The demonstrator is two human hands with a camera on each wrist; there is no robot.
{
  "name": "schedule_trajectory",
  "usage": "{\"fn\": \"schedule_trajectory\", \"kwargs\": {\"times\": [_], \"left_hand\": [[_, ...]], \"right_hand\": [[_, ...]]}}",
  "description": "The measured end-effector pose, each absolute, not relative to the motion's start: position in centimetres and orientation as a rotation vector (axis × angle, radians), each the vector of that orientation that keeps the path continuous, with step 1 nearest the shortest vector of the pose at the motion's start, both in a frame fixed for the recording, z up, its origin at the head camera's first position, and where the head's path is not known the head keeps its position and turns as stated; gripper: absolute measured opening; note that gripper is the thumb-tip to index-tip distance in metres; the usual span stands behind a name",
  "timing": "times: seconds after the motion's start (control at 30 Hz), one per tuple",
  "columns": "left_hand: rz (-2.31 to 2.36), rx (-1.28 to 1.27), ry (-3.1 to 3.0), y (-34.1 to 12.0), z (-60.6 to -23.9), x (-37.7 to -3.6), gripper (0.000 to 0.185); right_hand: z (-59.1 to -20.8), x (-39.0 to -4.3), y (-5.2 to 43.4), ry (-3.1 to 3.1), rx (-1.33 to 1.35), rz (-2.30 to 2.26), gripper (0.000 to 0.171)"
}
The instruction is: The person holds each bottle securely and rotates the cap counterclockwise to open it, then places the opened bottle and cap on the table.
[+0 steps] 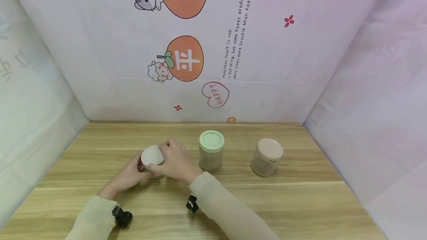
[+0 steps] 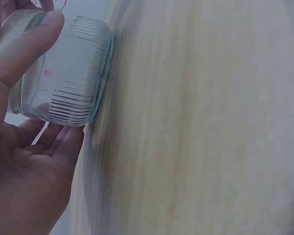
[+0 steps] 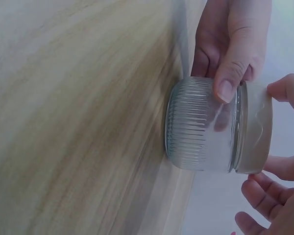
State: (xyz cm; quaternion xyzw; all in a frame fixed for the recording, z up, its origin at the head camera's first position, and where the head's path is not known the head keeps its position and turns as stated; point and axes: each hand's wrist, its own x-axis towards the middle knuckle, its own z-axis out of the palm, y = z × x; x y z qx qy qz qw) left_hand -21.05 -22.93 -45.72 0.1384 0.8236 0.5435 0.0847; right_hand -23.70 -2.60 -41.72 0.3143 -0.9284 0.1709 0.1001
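Glass jar [image 3: 201, 125] between gripping fingers [image 3: 232, 73], tabletop [image 1: 300, 195]

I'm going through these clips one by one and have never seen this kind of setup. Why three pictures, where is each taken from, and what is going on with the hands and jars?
There is no machine here: a person works with two bare hands and wears three cameras. The wide picture comes from a camera on the head, looking down at a wooden table with printed cloth walls around it. The other two come from cameras strapped to each wrist, so they appear turned sideways and very close.

On the table stand three jars. The left hand grips the glass body of a small ribbed jar, while the right hand curls its fingers around that jar's white lid. The jar rests on the table. To the right stand a green-lidded jar and a pink-lidded jar, both untouched.
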Motion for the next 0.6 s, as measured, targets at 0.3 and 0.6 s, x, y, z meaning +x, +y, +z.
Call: {"fn": "schedule_trajectory", "kwargs": {"times": [0.3, 0.6], "left_hand": [[1.593, 0.418, 2.501, -23.02, -45.96, -21.20, 0.092], [1.581, 0.435, 2.498, -23.11, -46.11, -21.22, 0.092]], "right_hand": [[-41.36, -23.84, -2.53, -2.781, 0.983, 0.502, 0.071], [-41.52, -23.96, -2.42, -2.769, 1.091, 0.529, 0.074]]}}
